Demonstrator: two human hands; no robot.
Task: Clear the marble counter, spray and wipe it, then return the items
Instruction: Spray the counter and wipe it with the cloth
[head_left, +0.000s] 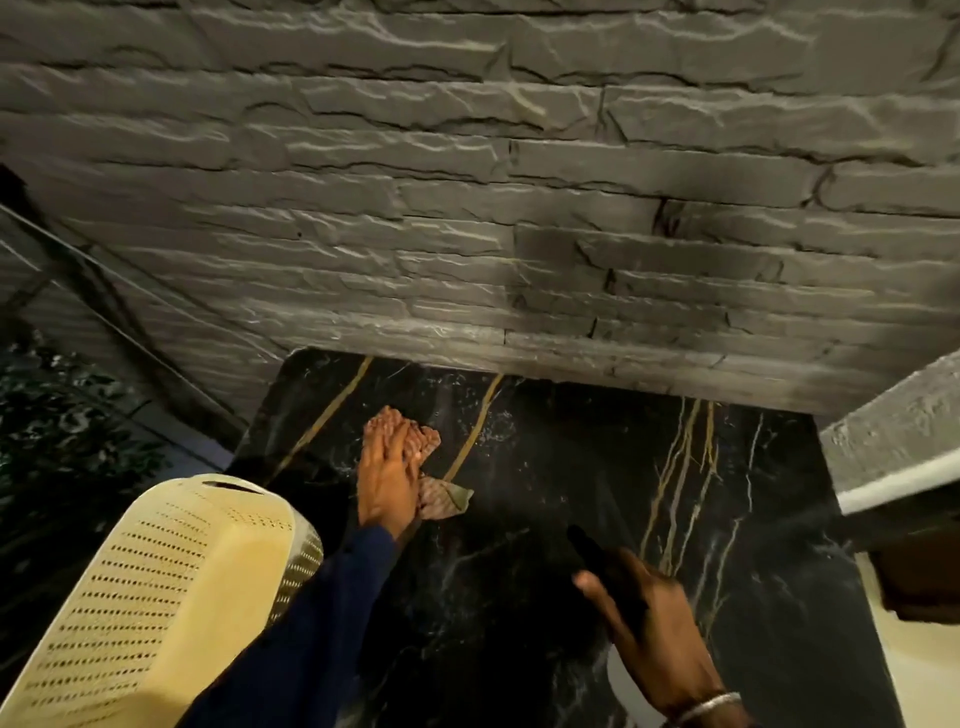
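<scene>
The black marble counter (545, 467) with gold and white veins runs up to the stone wall. My left hand (387, 473) lies flat, pressing a crumpled pinkish cloth (439, 499) onto the counter near its far left part. My right hand (649, 629) hovers over the near middle and grips a spray bottle (602, 571) with a black nozzle pointing away from me; part of its white body shows under the wrist. Small wet droplets glisten on the marble around the cloth.
A cream perforated plastic basket (156, 597) stands at the counter's near left edge, beside my left sleeve. A rough grey stone wall (467, 208) rises behind. A grey ledge with a white edge (893, 457) juts in at right. Dark foliage lies at far left.
</scene>
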